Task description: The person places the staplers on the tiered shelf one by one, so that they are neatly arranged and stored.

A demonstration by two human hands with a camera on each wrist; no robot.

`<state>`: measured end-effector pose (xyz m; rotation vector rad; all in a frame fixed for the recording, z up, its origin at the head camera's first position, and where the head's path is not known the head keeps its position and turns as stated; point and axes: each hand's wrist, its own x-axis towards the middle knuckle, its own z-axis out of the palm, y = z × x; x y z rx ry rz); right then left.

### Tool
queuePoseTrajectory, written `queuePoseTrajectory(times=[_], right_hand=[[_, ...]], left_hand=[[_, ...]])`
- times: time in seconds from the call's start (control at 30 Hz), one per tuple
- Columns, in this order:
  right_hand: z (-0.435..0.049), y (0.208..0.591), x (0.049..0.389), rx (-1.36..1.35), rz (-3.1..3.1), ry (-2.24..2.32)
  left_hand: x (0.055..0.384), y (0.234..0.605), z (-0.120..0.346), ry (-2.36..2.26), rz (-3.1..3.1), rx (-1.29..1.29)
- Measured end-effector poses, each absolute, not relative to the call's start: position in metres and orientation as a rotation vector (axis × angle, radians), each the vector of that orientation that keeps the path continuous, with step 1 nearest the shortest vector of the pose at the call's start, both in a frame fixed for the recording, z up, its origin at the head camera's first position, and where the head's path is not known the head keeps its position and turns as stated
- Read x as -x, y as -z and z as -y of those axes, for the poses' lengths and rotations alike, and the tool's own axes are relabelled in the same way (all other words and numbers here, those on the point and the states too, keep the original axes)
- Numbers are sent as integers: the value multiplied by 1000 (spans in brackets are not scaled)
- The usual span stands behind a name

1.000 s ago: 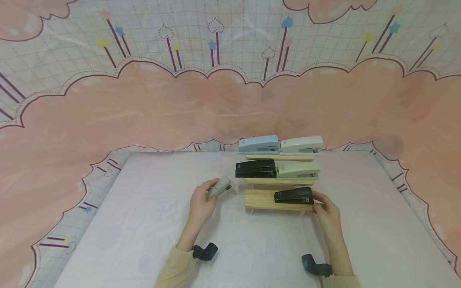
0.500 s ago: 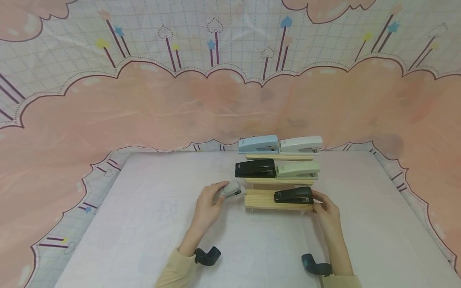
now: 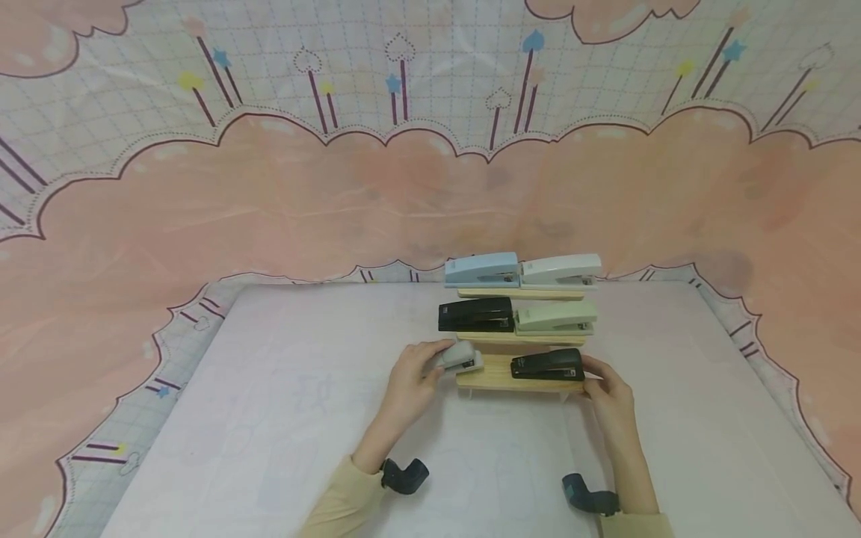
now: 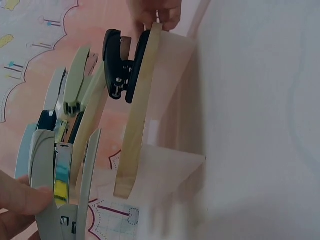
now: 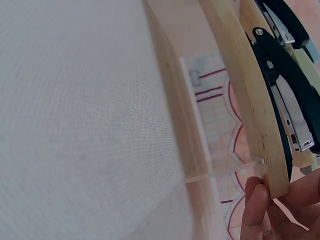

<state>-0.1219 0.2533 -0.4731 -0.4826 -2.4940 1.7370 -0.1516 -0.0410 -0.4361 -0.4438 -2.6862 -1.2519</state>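
Observation:
My left hand (image 3: 412, 377) holds a grey stapler (image 3: 460, 357) over the left end of the lowest wooden shelf (image 3: 496, 375). In the left wrist view a gap shows between this stapler (image 4: 43, 165) and the shelf board (image 4: 136, 135). A black stapler (image 3: 548, 365) rests on the right half of that board. At the board's right end my right hand (image 3: 610, 392) grips the edge, close to the black stapler. The right wrist view shows curled fingers (image 5: 254, 207) at the end of the board (image 5: 245, 85); part of that hand is cut off.
Behind, the middle shelf carries another black stapler (image 3: 476, 314) and a pale green stapler (image 3: 557, 318). On the top shelf sit a light blue stapler (image 3: 482, 270) and a white stapler (image 3: 561, 270). The rack stands on a white table (image 3: 269, 418) before a patterned cloth (image 3: 336, 202).
My left hand has carried the grey stapler rightward, from beside the rack to over the lowest shelf's left end. The right hand has stayed at the shelf's right end.

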Motion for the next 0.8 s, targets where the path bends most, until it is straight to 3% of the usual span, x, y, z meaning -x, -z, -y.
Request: queuePoseTrajectory(times=[0.8], right_hand=[[-250, 469, 119, 482, 2497, -1719]], left_hand=[[155, 439, 12, 1177, 2749, 705]])
